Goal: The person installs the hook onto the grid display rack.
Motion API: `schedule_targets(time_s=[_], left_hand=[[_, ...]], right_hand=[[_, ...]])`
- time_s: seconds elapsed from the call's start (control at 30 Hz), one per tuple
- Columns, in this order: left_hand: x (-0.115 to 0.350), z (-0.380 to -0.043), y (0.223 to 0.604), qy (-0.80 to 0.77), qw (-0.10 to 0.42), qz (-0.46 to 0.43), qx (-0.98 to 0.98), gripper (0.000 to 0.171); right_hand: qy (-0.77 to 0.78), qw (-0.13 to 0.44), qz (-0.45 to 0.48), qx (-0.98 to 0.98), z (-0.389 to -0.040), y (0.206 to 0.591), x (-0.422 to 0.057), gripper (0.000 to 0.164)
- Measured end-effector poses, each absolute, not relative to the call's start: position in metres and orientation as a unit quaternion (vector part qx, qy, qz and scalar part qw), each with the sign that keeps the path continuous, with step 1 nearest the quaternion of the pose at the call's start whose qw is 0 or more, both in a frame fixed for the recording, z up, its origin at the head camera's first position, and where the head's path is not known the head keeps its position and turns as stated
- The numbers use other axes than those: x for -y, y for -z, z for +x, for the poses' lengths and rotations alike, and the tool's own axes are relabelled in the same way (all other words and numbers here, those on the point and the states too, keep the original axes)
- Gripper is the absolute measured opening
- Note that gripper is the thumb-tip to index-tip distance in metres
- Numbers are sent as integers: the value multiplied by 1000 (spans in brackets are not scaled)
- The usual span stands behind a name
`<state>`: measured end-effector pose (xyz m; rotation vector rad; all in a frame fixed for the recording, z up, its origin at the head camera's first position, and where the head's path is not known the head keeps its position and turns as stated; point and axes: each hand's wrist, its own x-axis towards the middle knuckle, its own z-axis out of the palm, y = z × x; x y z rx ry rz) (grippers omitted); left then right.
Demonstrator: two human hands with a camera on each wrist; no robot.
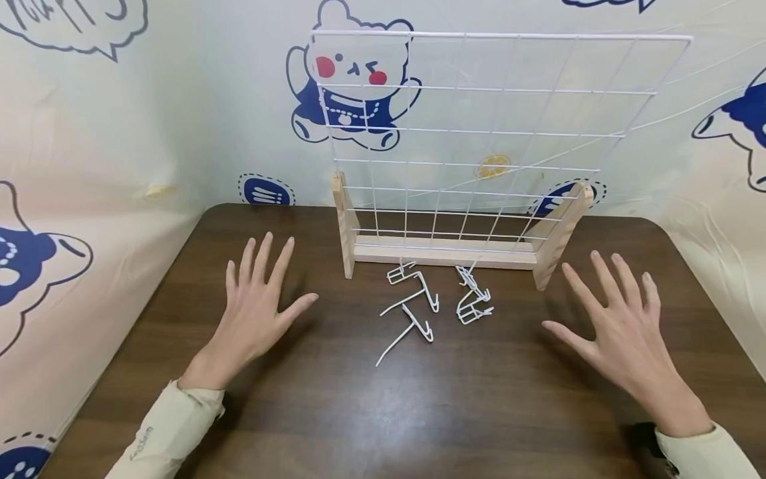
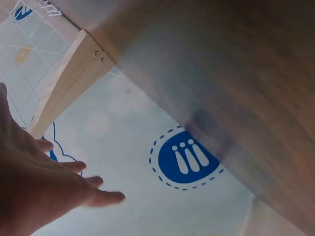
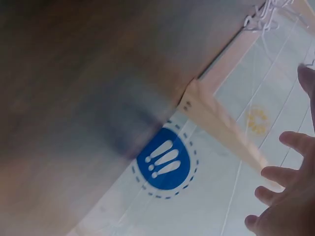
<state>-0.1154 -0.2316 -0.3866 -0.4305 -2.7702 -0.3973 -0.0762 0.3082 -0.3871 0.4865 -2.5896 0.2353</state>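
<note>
A white wire grid rack stands on a wooden base toward the back of the table. In front of it lie several white metal hooks, with a small tangled group of hooks on the right. My left hand is spread with straight fingers to the left of the hooks, holding nothing. On the other side, my right hand is likewise spread, with its thumb toward the hooks. In the left wrist view the left hand appears beside the wooden end support.
The dark brown wooden table has rounded back corners. Close behind it hangs a pale printed curtain with bear drawings, which continues along both sides. A dark band shows at the right wrist.
</note>
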Motion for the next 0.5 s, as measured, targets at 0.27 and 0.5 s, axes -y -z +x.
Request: schedule_targets(time_s=[0.27, 0.5], left_hand=[[220, -124, 374, 259, 111, -186, 941, 74], [206, -131, 352, 433, 75, -185, 879, 56]], right_hand=[[-151, 292, 241, 913, -80, 379, -278, 69], [-180, 313, 298, 884, -83, 370, -241, 47]])
